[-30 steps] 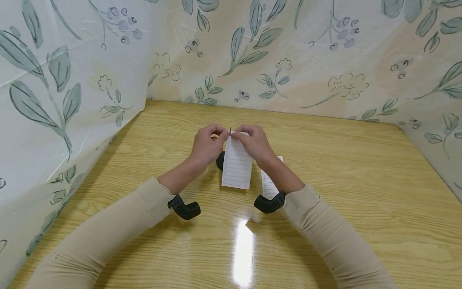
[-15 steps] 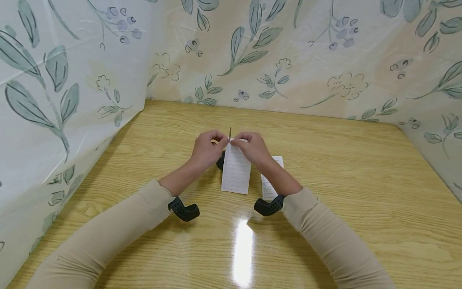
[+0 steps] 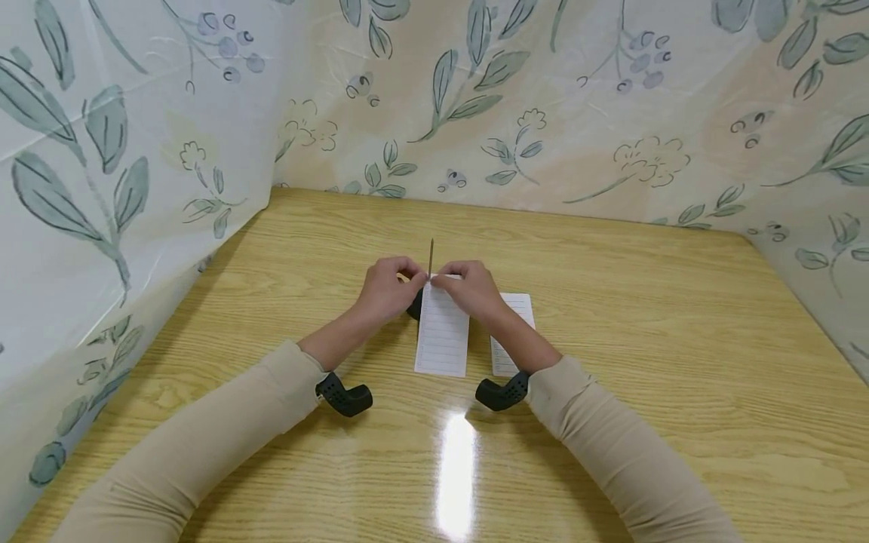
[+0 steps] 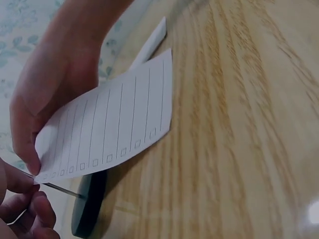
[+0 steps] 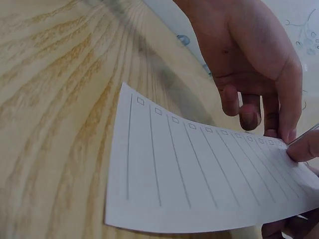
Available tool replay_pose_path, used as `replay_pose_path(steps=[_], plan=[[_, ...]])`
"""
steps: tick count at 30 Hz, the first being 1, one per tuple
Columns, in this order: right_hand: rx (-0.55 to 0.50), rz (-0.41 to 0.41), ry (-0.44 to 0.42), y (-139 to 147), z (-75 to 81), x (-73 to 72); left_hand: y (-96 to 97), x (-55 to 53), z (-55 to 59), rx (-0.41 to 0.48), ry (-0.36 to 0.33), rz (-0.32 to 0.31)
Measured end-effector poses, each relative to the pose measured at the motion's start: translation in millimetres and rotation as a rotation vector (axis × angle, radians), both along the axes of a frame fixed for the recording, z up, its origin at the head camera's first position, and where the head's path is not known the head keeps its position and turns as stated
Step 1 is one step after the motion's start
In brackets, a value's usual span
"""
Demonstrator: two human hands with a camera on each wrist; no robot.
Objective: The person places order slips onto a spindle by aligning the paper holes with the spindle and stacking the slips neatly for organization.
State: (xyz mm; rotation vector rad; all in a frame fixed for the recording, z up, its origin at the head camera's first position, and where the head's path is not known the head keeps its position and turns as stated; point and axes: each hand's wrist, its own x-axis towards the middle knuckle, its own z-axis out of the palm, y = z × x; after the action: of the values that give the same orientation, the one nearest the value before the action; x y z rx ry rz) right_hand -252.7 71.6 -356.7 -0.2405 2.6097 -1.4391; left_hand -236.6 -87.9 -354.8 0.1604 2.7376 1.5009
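A lined white checklist slip (image 3: 443,339) has its top edge at a thin upright metal spike (image 3: 431,256), which stands up between my two hands. The spike rises from a round black base (image 4: 89,204), partly hidden behind the slip in the head view. My left hand (image 3: 388,290) pinches the slip's top left corner beside the spike. Just right of the spike, my right hand (image 3: 473,292) pinches the top edge between thumb and fingers. In the right wrist view the slip (image 5: 199,174) bows, its free end close over the table.
A second lined slip (image 3: 519,305) lies on the wooden table (image 3: 645,339), partly under my right forearm. Dark wrist devices (image 3: 348,397) sit on both wrists. Floral cloth (image 3: 543,90) hangs behind and along the sides of the table.
Both hands have moved down with the slip, toward the base. More of the spike now stands above the slip's top edge. The second slip has stayed put.
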Motion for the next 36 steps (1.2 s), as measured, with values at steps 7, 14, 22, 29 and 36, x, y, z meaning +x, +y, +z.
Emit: replay_pose_path(steps=[7,14,22,29,36], plan=[[0.076,0.02,0.005,-0.1,-6.5,1.7,-1.2,-1.6,-11.8,-0.059,-0.001,-0.023],[0.106,0.052,0.032,0.1,-10.0,1.4,-1.8,-0.8,-18.2,-0.07,-0.006,-0.024],[0.176,0.035,0.043,-1.1,-12.0,0.3,-2.8,0.6,-19.8,-0.101,0.009,-0.032],[0.191,0.041,0.045,0.1,-12.3,1.5,-4.9,0.0,-21.4,-0.146,0.038,-0.042],[0.223,0.006,0.032,2.7,-13.6,1.0,-4.4,-2.2,-22.0,-0.178,0.033,-0.066]])
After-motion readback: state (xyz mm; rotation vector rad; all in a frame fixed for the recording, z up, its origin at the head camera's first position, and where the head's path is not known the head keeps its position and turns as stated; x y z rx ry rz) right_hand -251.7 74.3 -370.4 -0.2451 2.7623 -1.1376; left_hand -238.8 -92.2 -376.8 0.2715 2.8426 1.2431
